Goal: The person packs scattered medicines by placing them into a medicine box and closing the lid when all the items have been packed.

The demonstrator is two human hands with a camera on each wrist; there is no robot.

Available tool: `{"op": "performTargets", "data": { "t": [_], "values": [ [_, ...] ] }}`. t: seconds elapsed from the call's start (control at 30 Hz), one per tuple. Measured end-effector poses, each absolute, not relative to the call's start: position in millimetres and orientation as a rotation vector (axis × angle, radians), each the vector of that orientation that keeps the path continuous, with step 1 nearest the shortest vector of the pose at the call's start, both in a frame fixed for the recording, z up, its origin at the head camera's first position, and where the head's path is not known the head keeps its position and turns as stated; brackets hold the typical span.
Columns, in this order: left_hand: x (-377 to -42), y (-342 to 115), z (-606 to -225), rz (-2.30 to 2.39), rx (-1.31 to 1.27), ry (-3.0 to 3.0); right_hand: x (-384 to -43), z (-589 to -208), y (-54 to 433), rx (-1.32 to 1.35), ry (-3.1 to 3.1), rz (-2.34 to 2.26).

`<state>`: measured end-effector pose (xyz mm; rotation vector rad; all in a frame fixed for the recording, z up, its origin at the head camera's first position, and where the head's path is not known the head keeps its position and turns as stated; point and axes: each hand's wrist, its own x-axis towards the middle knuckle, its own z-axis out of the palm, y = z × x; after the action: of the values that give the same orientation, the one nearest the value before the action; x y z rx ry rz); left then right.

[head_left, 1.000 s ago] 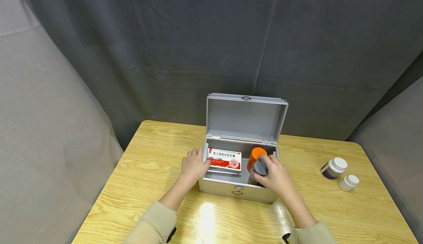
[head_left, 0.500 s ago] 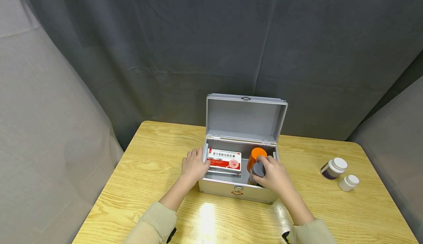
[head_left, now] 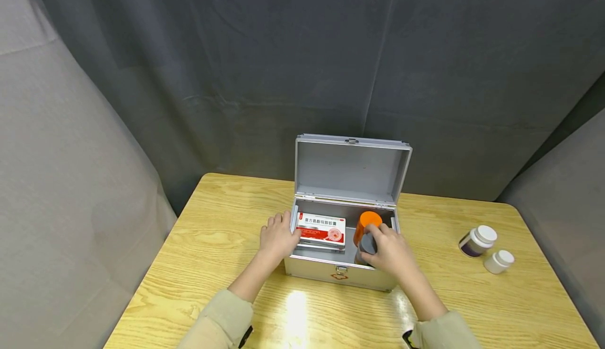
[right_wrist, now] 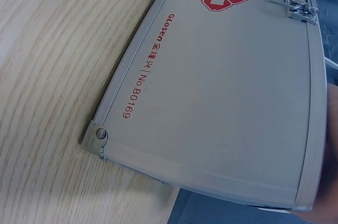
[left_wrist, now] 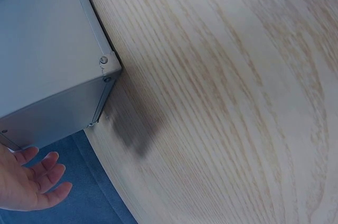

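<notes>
An aluminium first-aid box [head_left: 312, 268] stands with its lid raised. My left hand [head_left: 279, 236] rests at its left rim, thumb over the edge; in the left wrist view the fingers [left_wrist: 48, 179] are loosely bent outside the side wall. My right hand [head_left: 391, 248] reaches in at the front right and grips a grey-capped bottle [head_left: 367, 244] by its cap. Just behind that stands an orange bottle [head_left: 368, 220]. A white and red medicine carton [head_left: 322, 228] lies on the left inside, over another flat pack. In the right wrist view the front wall hides the gripped bottle.
On the right of the wooden table [head_left: 227, 197] are a larger white-capped bottle [head_left: 477, 240] with a dark label and a small white bottle [head_left: 499, 261]. A dark curtain [head_left: 236, 76] hangs behind the table, with grey cloth at both sides.
My right hand and the grey-capped bottle have shifted slightly left inside the box. My left hand, the carton and the bottles on the table stay where they were.
</notes>
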<state>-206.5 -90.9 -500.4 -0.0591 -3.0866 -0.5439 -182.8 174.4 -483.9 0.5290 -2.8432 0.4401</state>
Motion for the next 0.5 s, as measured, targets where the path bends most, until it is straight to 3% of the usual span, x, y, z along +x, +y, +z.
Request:
{"op": "performTargets", "data": {
  "t": [0.5],
  "values": [
    [-206.9, -90.6, -500.1, -0.539, -0.054, -3.093, -180.7, -483.5, 173.3, 0.524, -2.870, 0.412]
  ]
}}
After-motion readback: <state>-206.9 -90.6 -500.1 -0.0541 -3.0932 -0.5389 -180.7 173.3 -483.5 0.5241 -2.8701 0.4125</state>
